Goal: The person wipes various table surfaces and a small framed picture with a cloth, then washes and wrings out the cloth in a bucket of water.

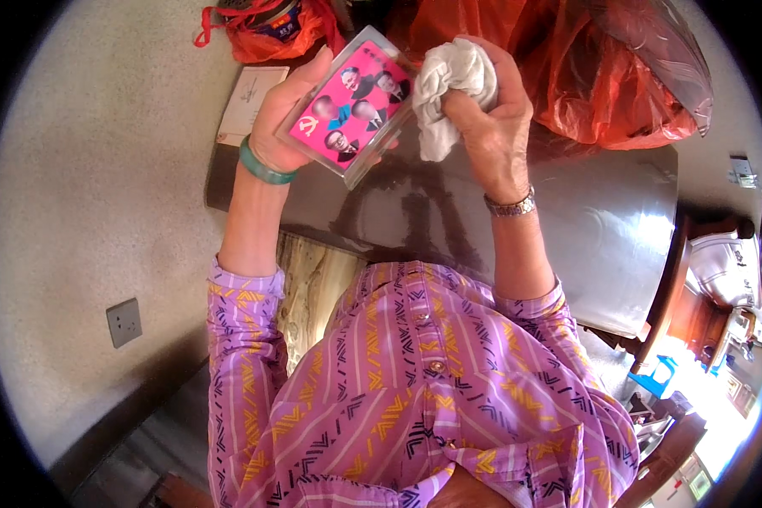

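Observation:
In my left hand (pixel 283 114) is a clear plastic frame (pixel 351 103) around a bright pink card printed with several small portraits. It is tilted above the table, my thumb along its left edge and fingers behind it. My right hand (pixel 493 127) grips a crumpled white cloth (pixel 453 89), thumb pressed into its folds. The cloth sits just right of the frame's upper right edge; whether they touch I cannot tell. A green bangle circles my left wrist and a metal-band watch my right.
Below my hands lies a glossy dark table (pixel 567 229). Red plastic bags (pixel 584 76) fill its far right. At the far left are a smaller red bag (pixel 279 38) holding a tin and a white booklet (pixel 250 102). The wall with a socket (pixel 124 323) stands left.

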Available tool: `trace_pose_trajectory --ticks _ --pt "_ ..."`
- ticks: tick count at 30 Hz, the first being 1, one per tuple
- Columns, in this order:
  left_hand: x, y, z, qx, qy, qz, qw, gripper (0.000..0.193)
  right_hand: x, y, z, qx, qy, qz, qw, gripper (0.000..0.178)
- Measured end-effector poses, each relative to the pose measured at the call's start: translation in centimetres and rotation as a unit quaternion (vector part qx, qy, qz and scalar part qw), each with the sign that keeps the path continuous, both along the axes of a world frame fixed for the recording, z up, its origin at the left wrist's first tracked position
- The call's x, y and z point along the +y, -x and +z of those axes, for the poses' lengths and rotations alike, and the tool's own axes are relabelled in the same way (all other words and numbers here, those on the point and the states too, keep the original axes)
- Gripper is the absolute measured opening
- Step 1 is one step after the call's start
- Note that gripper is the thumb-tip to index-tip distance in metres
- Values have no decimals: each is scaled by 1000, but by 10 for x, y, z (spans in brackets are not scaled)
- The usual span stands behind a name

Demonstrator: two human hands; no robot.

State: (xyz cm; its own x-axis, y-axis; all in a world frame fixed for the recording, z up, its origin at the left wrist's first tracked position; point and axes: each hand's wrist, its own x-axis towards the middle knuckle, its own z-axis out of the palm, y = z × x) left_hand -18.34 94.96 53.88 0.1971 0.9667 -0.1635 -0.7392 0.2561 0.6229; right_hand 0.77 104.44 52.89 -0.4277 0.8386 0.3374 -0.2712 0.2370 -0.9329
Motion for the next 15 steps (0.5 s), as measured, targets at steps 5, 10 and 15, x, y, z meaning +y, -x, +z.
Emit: trace_pose_trajectory --ticks 5,10,15 --pt "-1 -4 2 2 -9 -3 1000 58 -1 -3 -3 -9 -4 -7 1000 43" --pt "-2 -4 -3 -11 13 13 1000 58 -2 -3 -5 -20 1 7 1000 45" --pt "-3 -2 -1 -12 -13 -36 999 57 -5 -4 -1 -18 4 4 1000 44"
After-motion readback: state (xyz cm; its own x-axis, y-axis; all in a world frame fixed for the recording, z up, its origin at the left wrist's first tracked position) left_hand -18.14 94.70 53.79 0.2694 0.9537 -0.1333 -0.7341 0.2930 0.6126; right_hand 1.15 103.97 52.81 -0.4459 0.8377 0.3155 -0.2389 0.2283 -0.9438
